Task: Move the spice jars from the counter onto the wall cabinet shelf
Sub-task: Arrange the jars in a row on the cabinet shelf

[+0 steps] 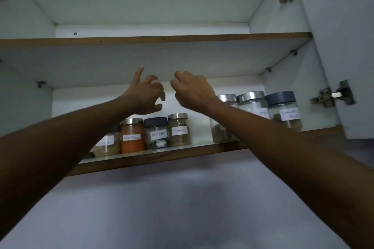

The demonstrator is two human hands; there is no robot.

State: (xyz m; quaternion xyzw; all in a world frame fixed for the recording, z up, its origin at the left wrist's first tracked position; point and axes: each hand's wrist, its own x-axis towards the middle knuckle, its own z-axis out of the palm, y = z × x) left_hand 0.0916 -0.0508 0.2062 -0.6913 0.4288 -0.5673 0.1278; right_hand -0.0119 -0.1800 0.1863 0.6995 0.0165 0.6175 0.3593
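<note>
Seen from below, both bare arms reach up into an open wall cabinet. The left hand [146, 95] is empty, fingers spread and loosely curled, one finger pointing up. The right hand [193, 91] is close beside it, also empty, fingers curled inward without holding anything. Both hover above the lower shelf [162, 156], where the spice jars stand in a row. Below the left hand are a pale jar [106, 145] partly hidden by the forearm, an orange jar [132, 135], a dark-lidded jar [156, 133] and a silver-lidded jar [179, 129]. Behind and past the right wrist stand three taller jars [253, 105]. The upper shelf [162, 39] runs above both hands.
</note>
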